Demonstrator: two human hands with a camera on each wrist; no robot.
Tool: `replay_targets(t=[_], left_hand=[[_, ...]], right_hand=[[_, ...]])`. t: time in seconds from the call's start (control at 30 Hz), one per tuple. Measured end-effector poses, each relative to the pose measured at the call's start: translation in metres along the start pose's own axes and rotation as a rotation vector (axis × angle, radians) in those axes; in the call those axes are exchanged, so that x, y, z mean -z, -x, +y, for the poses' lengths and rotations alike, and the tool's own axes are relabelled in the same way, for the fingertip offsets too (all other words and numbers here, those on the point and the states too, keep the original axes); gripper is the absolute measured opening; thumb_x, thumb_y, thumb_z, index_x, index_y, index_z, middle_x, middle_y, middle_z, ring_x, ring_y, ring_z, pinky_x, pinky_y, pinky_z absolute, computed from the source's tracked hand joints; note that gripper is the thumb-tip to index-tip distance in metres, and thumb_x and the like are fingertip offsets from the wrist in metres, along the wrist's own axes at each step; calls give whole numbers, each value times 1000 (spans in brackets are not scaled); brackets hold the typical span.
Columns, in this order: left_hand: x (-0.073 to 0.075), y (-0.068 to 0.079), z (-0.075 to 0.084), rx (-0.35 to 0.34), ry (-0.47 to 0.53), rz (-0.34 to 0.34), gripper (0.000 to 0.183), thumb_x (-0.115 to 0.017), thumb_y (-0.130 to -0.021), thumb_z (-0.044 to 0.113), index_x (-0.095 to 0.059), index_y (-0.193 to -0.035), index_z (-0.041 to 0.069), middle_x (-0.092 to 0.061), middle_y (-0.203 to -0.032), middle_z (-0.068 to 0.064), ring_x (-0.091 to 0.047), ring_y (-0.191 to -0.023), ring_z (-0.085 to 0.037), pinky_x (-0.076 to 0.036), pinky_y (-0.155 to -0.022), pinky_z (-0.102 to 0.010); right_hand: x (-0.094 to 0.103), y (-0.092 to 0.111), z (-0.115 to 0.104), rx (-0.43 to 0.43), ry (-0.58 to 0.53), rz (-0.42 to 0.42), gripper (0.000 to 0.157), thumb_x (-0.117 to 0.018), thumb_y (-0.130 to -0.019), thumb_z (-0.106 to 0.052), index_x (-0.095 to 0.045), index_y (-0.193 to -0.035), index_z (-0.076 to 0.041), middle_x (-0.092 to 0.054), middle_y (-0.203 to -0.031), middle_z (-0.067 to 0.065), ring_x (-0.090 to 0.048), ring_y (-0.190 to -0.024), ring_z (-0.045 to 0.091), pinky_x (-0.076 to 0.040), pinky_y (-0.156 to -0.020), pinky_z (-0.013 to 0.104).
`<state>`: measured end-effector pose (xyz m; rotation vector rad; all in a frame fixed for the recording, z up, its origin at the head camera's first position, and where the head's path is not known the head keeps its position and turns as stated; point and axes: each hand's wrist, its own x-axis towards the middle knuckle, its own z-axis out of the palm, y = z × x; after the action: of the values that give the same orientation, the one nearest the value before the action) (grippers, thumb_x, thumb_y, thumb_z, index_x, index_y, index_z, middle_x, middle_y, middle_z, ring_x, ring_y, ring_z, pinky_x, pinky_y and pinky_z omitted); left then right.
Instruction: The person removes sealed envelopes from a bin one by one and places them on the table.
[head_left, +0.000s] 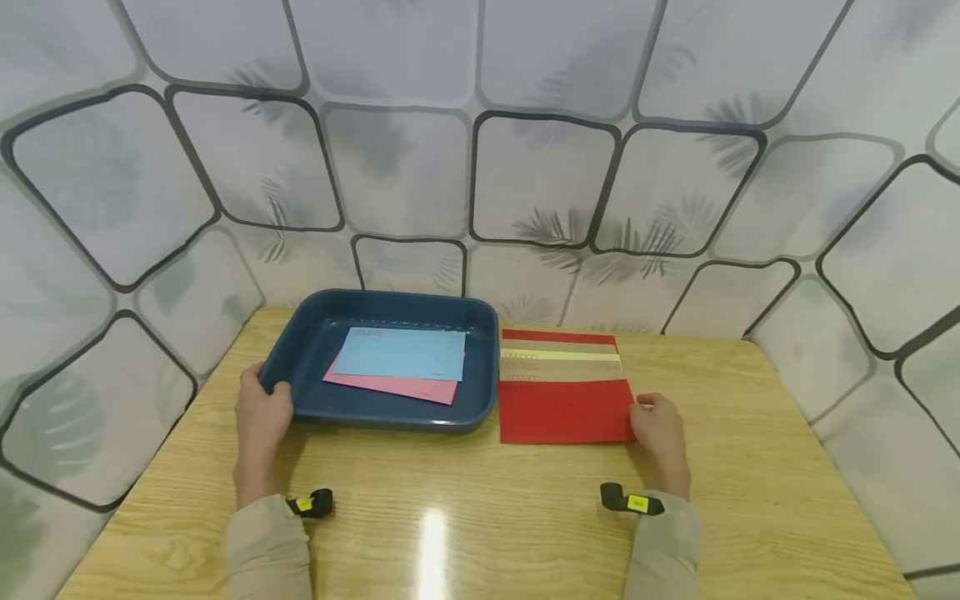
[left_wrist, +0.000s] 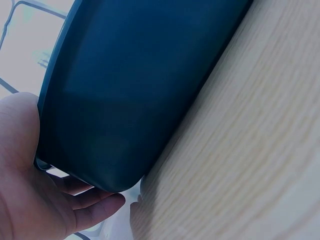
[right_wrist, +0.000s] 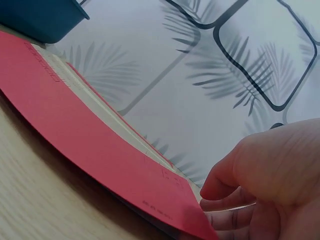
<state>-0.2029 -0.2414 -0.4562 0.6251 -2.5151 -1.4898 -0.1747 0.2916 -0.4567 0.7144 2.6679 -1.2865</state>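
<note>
My left hand grips the near left corner of a dark blue tray, thumb at the rim and fingers around the outside. In the left wrist view the tray's outer wall fills much of the picture. Inside the tray a light blue envelope lies over a pink envelope. My right hand holds the right edge of a red envelope, the nearest of an overlapping row. In the right wrist view this red envelope bows slightly, and some fingertips are hidden at its edge.
Behind the red envelope lie tan envelopes, a pale yellow one and another red one. The row stands close to the tray's right side on the wooden table. A patterned curtain surrounds the table's back and sides.
</note>
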Motion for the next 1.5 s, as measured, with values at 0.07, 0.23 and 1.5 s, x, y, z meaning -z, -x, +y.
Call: replay_targets(t=[0.07,0.23,1.5], left_hand=[[0,0,-1,-7,0,6,61,-35,-98,16,-20,-154,-2,-29,-155,-31,-30,-142,-46,-24,-115,-59],[0,0,-1,-22,-5,21,60,-36,-97,15,-22,-153,-3,-31,-153,-33,-32,-140,-47,-25,-114,-59],[1,1,0,-25,-6,15,60,-36,-97,16,-22,-153,-3,-32,-152,-32,-33,-139,-47,-27,-113,-60]], right_hand=[[2,1,0,0,36,-5,52,-35,-98,-20,-41,-141,10,-47,-138,34,-49,-124,46,-41,-100,56],[5,3,-1,-1,145,1,53,-35,-98,-22,-40,-142,8,-46,-140,34,-45,-128,49,-38,-101,61],[3,7,-15,100,139,-9,50,-38,-98,-18,-44,-137,13,-53,-129,36,-53,-117,47,-44,-98,57]])
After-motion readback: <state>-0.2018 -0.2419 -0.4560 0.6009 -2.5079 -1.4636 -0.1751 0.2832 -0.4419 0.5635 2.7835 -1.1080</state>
